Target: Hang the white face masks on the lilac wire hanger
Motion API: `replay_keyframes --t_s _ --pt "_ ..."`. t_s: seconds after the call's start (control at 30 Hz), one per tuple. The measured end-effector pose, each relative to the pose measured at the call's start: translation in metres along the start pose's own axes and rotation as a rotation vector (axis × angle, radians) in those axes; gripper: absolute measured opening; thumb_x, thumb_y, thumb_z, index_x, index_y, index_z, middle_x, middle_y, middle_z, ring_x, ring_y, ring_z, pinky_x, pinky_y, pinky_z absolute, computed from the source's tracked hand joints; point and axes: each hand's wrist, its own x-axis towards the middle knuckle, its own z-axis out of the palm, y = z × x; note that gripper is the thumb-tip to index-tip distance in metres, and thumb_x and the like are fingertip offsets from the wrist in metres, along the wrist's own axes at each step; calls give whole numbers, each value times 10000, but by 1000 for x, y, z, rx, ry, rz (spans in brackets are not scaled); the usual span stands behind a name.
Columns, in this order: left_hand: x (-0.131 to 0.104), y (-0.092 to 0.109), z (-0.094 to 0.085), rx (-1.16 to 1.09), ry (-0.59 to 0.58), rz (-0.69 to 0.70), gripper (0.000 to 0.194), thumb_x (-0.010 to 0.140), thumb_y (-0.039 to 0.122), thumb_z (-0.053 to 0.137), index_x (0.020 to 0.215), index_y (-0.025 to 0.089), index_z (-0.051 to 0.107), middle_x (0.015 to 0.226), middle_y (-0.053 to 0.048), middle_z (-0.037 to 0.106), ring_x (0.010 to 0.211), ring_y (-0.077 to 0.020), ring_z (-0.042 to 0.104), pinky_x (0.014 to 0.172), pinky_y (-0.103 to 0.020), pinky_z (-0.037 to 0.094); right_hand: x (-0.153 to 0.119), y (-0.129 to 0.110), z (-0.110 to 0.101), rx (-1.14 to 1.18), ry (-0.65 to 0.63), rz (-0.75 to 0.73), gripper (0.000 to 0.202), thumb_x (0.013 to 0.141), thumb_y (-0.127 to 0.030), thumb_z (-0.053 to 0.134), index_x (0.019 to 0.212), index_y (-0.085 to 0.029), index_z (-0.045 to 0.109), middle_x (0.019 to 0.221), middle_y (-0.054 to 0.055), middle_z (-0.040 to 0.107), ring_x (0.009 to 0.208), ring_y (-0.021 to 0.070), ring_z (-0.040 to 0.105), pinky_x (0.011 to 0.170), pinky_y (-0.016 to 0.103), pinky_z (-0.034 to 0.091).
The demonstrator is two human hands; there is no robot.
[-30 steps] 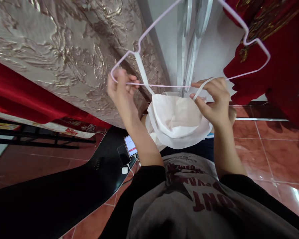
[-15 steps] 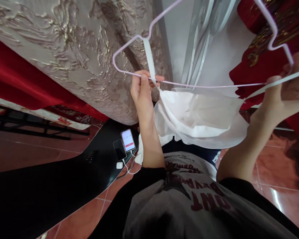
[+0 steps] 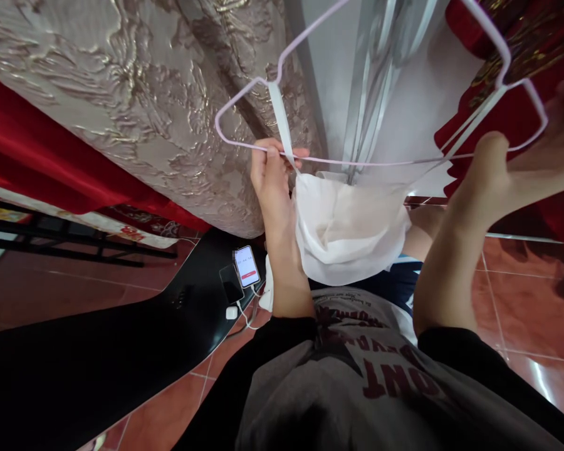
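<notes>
A lilac clothes hanger (image 3: 390, 164) is held up in front of me, its top cut off by the frame edge. My left hand (image 3: 273, 172) is closed around its lower bar near the left end, beside a white strap (image 3: 280, 116). From the hanger's two notches hangs a white strappy garment (image 3: 352, 228), its left strap in the left notch and its right strap (image 3: 474, 119) in the right one. My right hand (image 3: 529, 166) is beside the right end, thumb and fingers apart, with nothing visible in it; its fingers are dim and blurred.
To the left a black tabletop (image 3: 103, 351) bears two phones, one lit phone (image 3: 247, 266) and one dark phone (image 3: 230, 284), plus a small white case (image 3: 232, 312) and cables. Textured beige fabric (image 3: 136, 113) hangs ahead left, red fabric (image 3: 470, 81) ahead right. Red tiles (image 3: 512, 294) cover the floor.
The right strap, stretched out to the right in my right hand before, now sits in the hanger's right notch. My right hand has opened and let go. The garment hangs narrower.
</notes>
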Motion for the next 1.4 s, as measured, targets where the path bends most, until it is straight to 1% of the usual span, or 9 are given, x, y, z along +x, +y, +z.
replay_keyframes --t_s 0.17,0.33,0.5,0.67,0.83,0.97,1.1,1.23,1.4 --pt "-4 -2 0 114 -3 14 270 1209 346 575 956 278 642 886 -15 808 795 -205 738 830 -347 609 -21 4 27 -75 -37 13 407 1003 -510 734 1392 -391 713 1297 84 781 1462 410 632 1390 808 331" --pt "-6 -4 -19 196 -171 15 352 1057 598 815 1019 252 759 1012 -45 816 1000 -245 799 1002 -405 628 -44 10 39 -199 106 -2 313 1036 -454 660 1342 -415 716 1173 53 785 1368 391 662 1401 873 181" --pt "-22 48 -24 416 -318 -81 250 1059 483 833 936 267 854 966 -86 786 998 -268 757 958 -395 624 -47 11 43 -242 195 12 244 1081 -484 582 1284 -431 707 1152 53 797 1389 369 647 1384 840 275" --pt "-12 88 -14 214 -274 -78 240 1049 495 786 1034 277 886 1020 -96 774 941 -255 735 765 -345 612 -46 6 40 -196 195 -16 222 1080 -456 602 1273 -440 711 1162 34 809 1358 365 682 1370 838 302" --pt "25 70 -24 19 -44 132 283 1057 433 702 1259 260 795 1484 -54 747 1426 -215 675 863 -259 651 -48 5 37 -170 158 4 280 1060 -453 629 1310 -397 740 1236 38 808 1394 373 677 1379 839 286" --pt "23 45 -36 145 281 175 256 971 267 808 1218 230 756 1491 -100 759 1401 -267 703 622 -227 533 -50 10 44 -96 123 21 334 1060 -474 618 1372 -426 728 1298 34 792 1454 364 644 1423 807 224" --pt "1 32 -24 186 44 -62 339 1044 518 793 1174 206 791 1403 -166 799 1321 -346 748 552 -263 441 -50 6 52 -91 93 4 406 1048 -494 625 1444 -428 688 1364 40 772 1480 377 624 1411 822 233" --pt "-10 24 0 124 -27 -50 310 1150 533 646 1045 248 707 1164 -118 825 1126 -298 798 508 -288 382 -49 -6 52 -124 113 -21 369 1063 -473 636 1424 -417 693 1333 59 784 1445 378 645 1398 810 265" --pt "-9 19 10 14 -71 -14 315 1223 326 560 931 241 640 836 -74 714 899 -228 799 461 -274 343 -43 15 33 84 644 -7 359 984 -360 749 1333 -275 762 1336 127 746 1273 326 723 1152 572 592"
